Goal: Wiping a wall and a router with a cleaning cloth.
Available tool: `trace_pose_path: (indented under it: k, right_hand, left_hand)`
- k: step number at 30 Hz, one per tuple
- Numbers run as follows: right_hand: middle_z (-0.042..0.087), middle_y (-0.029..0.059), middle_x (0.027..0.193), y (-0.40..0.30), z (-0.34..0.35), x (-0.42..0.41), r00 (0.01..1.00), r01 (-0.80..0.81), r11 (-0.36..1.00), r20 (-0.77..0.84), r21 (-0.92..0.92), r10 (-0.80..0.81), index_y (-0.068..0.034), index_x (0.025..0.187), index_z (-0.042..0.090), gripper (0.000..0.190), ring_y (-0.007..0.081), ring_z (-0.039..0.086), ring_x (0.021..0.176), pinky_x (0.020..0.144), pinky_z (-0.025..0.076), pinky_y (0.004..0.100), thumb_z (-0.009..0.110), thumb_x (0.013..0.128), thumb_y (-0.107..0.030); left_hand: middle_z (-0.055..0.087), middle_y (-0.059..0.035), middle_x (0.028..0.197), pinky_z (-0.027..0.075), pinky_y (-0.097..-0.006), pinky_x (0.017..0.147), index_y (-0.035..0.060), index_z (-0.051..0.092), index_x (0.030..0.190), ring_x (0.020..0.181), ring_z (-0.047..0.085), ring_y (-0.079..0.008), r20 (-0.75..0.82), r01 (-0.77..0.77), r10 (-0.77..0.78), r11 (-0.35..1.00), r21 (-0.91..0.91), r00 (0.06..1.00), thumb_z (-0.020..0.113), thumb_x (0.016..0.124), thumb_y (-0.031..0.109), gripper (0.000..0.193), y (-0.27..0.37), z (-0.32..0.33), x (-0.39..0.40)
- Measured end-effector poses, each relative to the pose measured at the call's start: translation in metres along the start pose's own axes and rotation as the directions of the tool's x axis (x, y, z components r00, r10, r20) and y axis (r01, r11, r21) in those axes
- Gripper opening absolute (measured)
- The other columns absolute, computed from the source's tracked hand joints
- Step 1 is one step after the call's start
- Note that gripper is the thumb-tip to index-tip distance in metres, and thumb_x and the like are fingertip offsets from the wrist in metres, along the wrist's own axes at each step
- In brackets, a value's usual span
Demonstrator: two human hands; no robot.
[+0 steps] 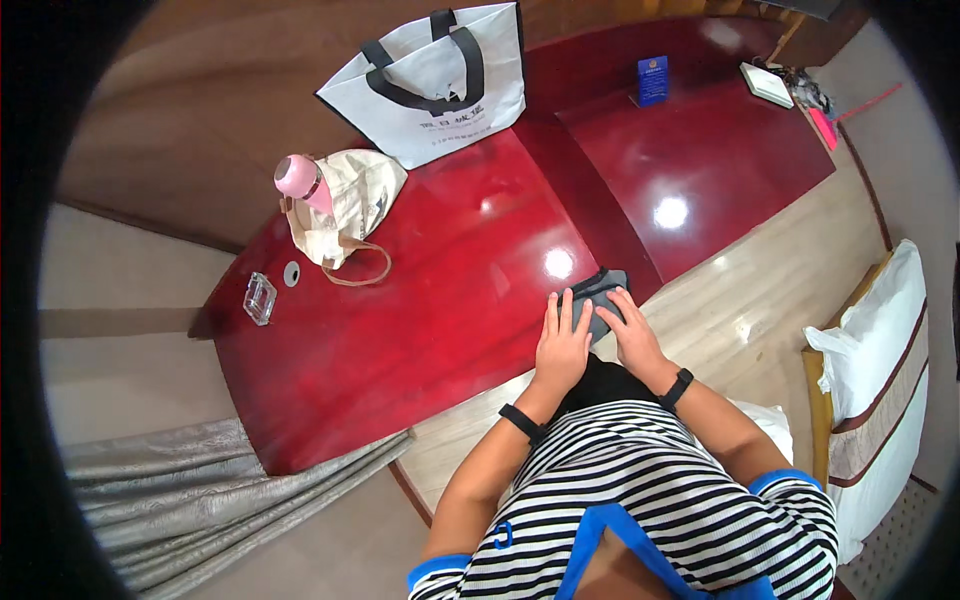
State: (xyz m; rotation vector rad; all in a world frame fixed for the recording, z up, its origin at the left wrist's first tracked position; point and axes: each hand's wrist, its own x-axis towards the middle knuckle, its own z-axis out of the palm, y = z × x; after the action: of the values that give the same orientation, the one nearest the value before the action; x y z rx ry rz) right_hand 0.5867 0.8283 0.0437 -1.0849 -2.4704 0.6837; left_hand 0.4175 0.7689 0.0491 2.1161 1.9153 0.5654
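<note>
A folded piece of grey cloth with black edging [604, 288] lies at the near edge of the glossy red table [420, 315]. My left hand [564, 341] rests on its left part, fingers extended and slightly apart. From the right, my right hand [636, 334] reaches over the same cloth, its thumb and fingers spread on top. Both hands touch the fabric without a visible grip around it. Parts of the cloth are hidden under my fingers.
A white tote bag with black handles [480, 82] bears writing. Beside it, a cream cloth bag [364, 195] holds a pink bottle [300, 178]. Farther left sits a glass ashtray [259, 298]. A blue sign [652, 81] and white box [766, 85] stand back right. A chair [817, 420] is right.
</note>
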Motion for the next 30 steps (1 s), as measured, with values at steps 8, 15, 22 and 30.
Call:
trace_pose_path:
  k: [8, 15, 22, 30]
  right_hand:
    - [0.032, 0.0243, 0.146, 0.003, 0.004, 0.015, 1.0, -0.002, 0.994, -0.009, 0.107, 0.003, -0.002, 0.126, 0.049, 0.049, 0.0441, 0.026, 0.138, 0.114, 0.027, 0.0468, 0.048, 0.078, 0.009]
    - [0.033, 0.0248, 0.146, 0.043, 0.001, 0.062, 0.998, 0.065, 0.948, -0.035, 0.312, -0.057, -0.001, 0.131, 0.044, 0.054, 0.044, 0.025, 0.139, 0.115, 0.024, 0.0465, 0.043, 0.078, 0.01]
    - [0.032, 0.0272, 0.146, 0.082, -0.009, 0.101, 0.992, 0.079, 0.904, 0.054, 0.42, -0.112, -0.003, 0.141, 0.037, 0.056, 0.0435, 0.027, 0.138, 0.114, 0.026, 0.0445, 0.039, 0.086, 0.005]
    - [0.023, 0.0282, 0.15, 0.107, -0.034, 0.084, 0.901, 0.182, 0.903, 0.301, 0.389, -0.312, 0.003, 0.144, 0.028, 0.062, 0.0438, 0.02, 0.141, 0.115, 0.023, 0.0453, 0.051, 0.087, -0.007]
  left_hand:
    - [0.024, -0.026, 0.149, 0.027, -0.0482, 0.113, 0.0075, 0.042, 0.141, 0.138, 0.021, -0.047, 0.055, 0.109, -0.11, 0.994, 0.014, 0.992, 0.057, 0.09, 0.022, 0.055, 0.005, 0.005, 0.01]
    - [0.024, -0.0263, 0.149, 0.028, -0.0497, 0.111, 0.0063, 0.04, 0.142, 0.137, 0.022, -0.0484, -0.012, 0.176, -0.175, 0.983, 0.048, 0.984, 0.057, 0.09, 0.021, 0.057, 0.001, 0.014, 0.057]
    - [0.028, -0.0277, 0.146, 0.029, -0.0514, 0.11, 0.0044, 0.045, 0.138, 0.132, 0.026, -0.05, -0.005, 0.193, -0.193, 0.978, 0.086, 0.981, 0.058, 0.087, 0.018, 0.054, -0.004, 0.01, 0.112]
    - [0.03, -0.0278, 0.145, 0.029, -0.0529, 0.109, 0.0054, 0.045, 0.138, 0.131, 0.028, -0.0513, 0.072, 0.26, -0.275, 0.951, 0.168, 0.959, 0.06, 0.086, 0.019, 0.056, 0.034, 0.011, 0.097]
